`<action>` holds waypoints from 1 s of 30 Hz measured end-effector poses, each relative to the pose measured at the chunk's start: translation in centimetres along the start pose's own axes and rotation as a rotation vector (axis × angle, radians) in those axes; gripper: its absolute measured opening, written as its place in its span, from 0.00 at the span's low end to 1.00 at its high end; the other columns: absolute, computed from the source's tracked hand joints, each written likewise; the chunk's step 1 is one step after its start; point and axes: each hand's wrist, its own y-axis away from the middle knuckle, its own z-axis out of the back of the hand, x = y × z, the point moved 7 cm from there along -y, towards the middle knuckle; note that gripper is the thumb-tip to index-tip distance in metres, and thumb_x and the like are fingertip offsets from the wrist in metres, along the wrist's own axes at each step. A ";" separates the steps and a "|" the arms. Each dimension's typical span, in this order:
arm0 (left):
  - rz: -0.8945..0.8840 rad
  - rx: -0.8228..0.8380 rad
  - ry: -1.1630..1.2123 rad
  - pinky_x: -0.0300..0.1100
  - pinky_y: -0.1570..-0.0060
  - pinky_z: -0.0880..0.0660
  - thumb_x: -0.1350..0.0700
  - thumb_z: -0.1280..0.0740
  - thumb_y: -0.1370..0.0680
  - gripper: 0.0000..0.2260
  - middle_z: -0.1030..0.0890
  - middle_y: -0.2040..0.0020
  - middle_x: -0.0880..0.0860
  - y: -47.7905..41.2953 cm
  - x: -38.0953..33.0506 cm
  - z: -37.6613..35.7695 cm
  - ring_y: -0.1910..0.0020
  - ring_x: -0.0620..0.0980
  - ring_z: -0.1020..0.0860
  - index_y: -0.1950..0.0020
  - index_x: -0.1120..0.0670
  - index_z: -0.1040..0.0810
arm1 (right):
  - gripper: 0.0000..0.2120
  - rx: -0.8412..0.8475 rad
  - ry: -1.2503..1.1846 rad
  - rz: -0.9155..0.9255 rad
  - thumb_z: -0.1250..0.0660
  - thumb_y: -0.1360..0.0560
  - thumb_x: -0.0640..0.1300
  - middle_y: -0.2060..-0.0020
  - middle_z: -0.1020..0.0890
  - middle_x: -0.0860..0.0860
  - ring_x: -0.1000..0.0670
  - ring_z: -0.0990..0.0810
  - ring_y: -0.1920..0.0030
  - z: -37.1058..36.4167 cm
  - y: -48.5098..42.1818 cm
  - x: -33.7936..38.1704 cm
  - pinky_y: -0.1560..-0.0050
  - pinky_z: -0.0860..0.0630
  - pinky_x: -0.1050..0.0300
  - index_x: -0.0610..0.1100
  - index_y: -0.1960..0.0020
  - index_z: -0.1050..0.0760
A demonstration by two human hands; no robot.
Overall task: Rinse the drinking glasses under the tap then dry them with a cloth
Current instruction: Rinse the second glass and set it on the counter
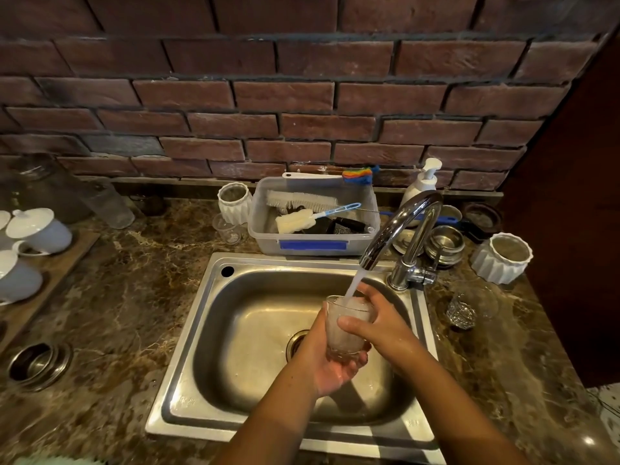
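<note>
A clear, thick-based drinking glass (pixel 349 325) was held upright over the stainless steel sink (pixel 241 330), its mouth right under the spout of the curved chrome tap (pixel 402 226). A white stream of water (pixel 355 283) ran from the spout into the glass, which looked frothy inside. The left hand (pixel 327 364) cupped the glass from below, fingers curled under its base. The right hand (pixel 382 323) gripped the upper part, thumb across the near side and fingers wrapped round the far side by the rim. Both forearms reached in from the bottom edge, over the sink's front rim.

On the brown marbled stone worktop (pixel 134 297), to the right of the tap's base, stood a second clear cut-pattern glass (pixel 464 308), well apart from the hands. Beyond it sat a white fluted ceramic cup (pixel 503 258), with a stack of round metal bowls (pixel 444 245) behind the tap. Behind the sink, a translucent plastic tub with a blue tape strip (pixel 315 246) held a white bristle brush, a sponge wand with a blue handle and some dark items. A white pump soap bottle (pixel 424 182) stood against the red brick wall (pixel 302 95). At the far left, white lidded cups (pixel 40 229) rested on a wooden tray.
</note>
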 end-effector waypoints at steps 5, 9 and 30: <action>-0.018 -0.068 0.000 0.38 0.74 0.23 0.30 0.37 0.24 0.34 0.16 0.58 0.62 -0.1 -0.5 0.5 0.69 0.53 0.19 0.41 0.61 0.17 | 0.28 -0.044 0.223 0.092 0.24 0.28 0.48 0.43 0.24 0.57 0.58 0.23 0.45 0.0 -0.4 1.4 0.59 0.23 0.70 0.53 0.32 0.30; -0.073 -0.161 -0.023 0.39 0.69 0.24 0.29 0.34 0.27 0.34 0.14 0.59 0.61 0.1 -1.5 0.9 0.67 0.52 0.19 0.43 0.59 0.16 | 0.18 0.022 0.467 0.268 0.25 0.27 0.47 0.46 0.21 0.57 0.59 0.22 0.46 -0.2 -0.1 3.5 0.53 0.26 0.69 0.53 0.37 0.22; -0.559 -0.241 -0.325 0.36 0.69 0.23 0.42 0.39 0.17 0.15 0.12 0.56 0.51 2.4 -7.1 -0.1 0.62 0.46 0.15 0.46 0.50 0.17 | 0.11 0.160 0.374 0.091 0.32 0.22 0.36 0.53 0.13 0.50 0.51 0.15 0.50 -3.0 -0.3 3.6 0.43 0.19 0.47 0.48 0.46 0.15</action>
